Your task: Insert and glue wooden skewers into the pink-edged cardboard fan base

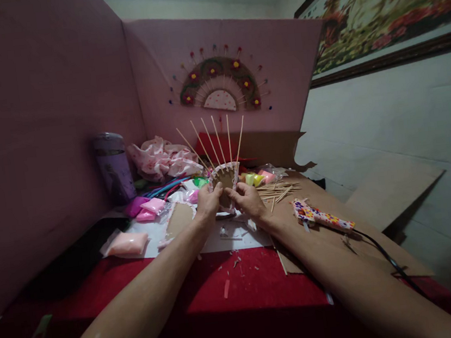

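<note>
Both hands hold up a half-round piece of cardboard (227,181) with a pale cloth edge folded over its rim. Several thin wooden sticks (217,140) fan upward from its curved edge. My left hand (208,201) pinches the lower left side, its thumb on the bare cardboard. On the lower right side, my right hand (248,199) grips it with thumb and fingers. The fingers behind the piece are hidden. Below and to the left lies a second cloth-edged cardboard piece (179,221) on white paper (218,242).
A flowered glue gun (317,217) with a black cord lies right, beside loose sticks (280,191). Pink clay packets (148,208), a peach packet (126,242), crumpled cloth (162,157) and a purple tumbler (113,169) stand left. A decorated fan (219,85) hangs on the pink panel behind.
</note>
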Tool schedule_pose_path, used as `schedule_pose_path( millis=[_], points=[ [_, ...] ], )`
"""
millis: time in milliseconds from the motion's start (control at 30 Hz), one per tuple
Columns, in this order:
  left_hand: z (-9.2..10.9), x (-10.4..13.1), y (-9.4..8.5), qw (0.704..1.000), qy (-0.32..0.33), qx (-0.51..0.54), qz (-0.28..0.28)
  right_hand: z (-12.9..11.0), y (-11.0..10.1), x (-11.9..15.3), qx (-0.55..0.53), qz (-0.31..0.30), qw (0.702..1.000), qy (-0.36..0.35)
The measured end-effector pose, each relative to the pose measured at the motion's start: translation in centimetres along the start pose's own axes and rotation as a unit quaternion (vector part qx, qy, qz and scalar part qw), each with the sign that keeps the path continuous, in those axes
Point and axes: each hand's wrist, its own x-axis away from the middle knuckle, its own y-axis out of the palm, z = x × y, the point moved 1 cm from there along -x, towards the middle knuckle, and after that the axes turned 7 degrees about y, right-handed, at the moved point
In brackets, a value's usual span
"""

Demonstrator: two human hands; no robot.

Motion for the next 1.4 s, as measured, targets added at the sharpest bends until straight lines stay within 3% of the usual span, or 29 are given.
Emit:
schedule_pose_path(
  millis=[200,333,867,1400],
  points=[
    [0.53,0.13,0.42,1.000,-0.015,0.008,-0.025,-0.32,0.02,0.21,-0.007,0.001,1.000,0.002],
    [0.49,0.12,0.54,0.999,-0.014,0.039,-0.007,-0.30,0.13,0.24,-0.009,-0.001,1.000,-0.002],
    [0.12,-0.09,-0.19,0.999,-0.036,-0.015,-0.001,0.15,0.13,-0.12,0.054,0.007,0.998,-0.014],
    [0.53,0.20,0.21,0.999,-0.038,0.021,-0.019,0.13,0.15,-0.07,-0.019,-0.006,1.000,0.019]
  ],
)
